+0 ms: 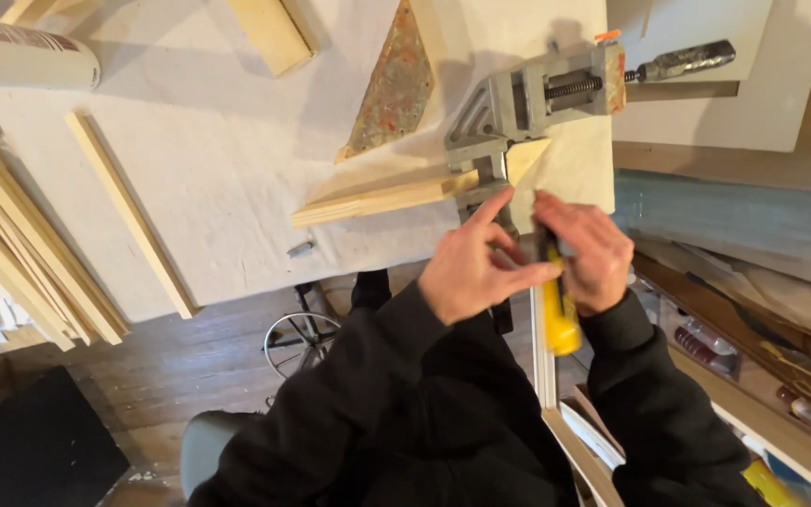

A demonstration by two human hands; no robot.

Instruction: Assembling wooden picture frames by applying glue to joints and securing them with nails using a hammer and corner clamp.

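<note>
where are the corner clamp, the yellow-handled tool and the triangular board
corner clamp (527,99), head view, on its grey metal body
yellow-handled tool (560,319), head view, on the yellow handle below the right hand
triangular board (394,89), head view, on its speckled face

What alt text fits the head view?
Both hands meet at a grey corner clamp on a white-covered table: right hand grips a yellow-handled tool, left hand beside it. A wood strip sits in the clamp.

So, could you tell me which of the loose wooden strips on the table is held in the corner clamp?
The pale strip running left from the grey corner clamp, beside the left hand; the others lie free.
</note>
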